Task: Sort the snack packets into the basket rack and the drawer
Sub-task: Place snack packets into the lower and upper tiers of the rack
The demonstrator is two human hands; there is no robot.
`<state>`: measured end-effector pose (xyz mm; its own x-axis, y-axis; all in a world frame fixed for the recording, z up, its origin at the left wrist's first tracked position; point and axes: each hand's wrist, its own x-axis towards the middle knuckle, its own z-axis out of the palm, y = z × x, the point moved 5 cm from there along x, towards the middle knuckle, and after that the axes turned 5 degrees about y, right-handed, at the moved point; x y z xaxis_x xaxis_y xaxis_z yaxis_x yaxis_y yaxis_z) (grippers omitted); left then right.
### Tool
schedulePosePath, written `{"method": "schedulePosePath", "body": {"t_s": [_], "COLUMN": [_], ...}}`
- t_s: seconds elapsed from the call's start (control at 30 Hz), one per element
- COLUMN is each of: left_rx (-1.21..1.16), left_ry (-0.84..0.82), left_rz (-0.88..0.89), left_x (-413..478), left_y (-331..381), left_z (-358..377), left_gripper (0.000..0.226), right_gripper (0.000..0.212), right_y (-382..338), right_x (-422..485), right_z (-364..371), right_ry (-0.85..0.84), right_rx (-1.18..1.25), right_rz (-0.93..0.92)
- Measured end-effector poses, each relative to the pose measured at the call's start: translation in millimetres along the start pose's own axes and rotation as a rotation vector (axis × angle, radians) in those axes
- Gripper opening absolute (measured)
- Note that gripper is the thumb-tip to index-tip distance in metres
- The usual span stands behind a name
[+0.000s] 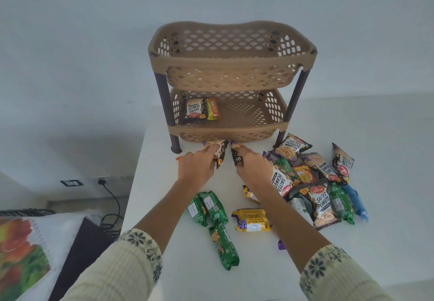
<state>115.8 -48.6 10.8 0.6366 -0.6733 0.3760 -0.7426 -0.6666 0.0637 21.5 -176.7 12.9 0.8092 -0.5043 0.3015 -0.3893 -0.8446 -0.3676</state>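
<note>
A tan two-tier basket rack (231, 64) stands at the back of the white table (387, 136). Its lower tier holds a salted peanuts packet (194, 110) and an orange packet (213, 109); nothing shows in the upper tier. Just in front of the rack, my left hand (198, 166) grips a dark peanut packet (220, 153). My right hand (252, 166) grips another dark packet (235, 155) beside it. A pile of peanut packets (321, 183) lies to the right. Green biscuit packs (209, 208) and a yellow pack (252, 219) lie nearer me. No drawer is in view.
The table's left edge drops to a floor with a wall socket (101, 181) and black cable. A printed cushion (21, 251) and a dark surface lie at the lower left. A blue packet (355, 202) sits at the pile's right end.
</note>
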Motion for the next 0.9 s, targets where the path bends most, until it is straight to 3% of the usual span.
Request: {"method": "schedulePosePath", "body": {"t_s": [0.1,0.2,0.43,0.73,0.9], "left_rx": [0.049,-0.035,-0.159,-0.272,-0.252], "left_ry": [0.101,0.194,0.457,0.686,0.736], "left_rz": [0.014,0.001,0.024,0.079,0.094], "left_x": [1.8,1.7,8.5,37.4,69.4], "left_y": [6.2,10.6,15.7,20.4,13.2], "left_z": [-31.8,-59.1,-134.0,-217.5,-242.1], "left_gripper": [0.054,0.043,0.031,0.032,0.031], "right_gripper": [0.042,0.028,0.026,0.026,0.027], "right_y": [-3.0,-10.7,-31.8,-59.7,-72.0], "right_x": [1.9,2.4,12.9,46.9,78.5], "right_z": [-21.1,-47.3,-118.2,-197.4,-218.8], "right_ry": [0.097,0.236,0.522,0.676,0.656], "right_rx": [0.043,0.092,0.245,0.371,0.349], "right_rz": [0.012,-0.028,-0.194,-0.336,-0.368]}}
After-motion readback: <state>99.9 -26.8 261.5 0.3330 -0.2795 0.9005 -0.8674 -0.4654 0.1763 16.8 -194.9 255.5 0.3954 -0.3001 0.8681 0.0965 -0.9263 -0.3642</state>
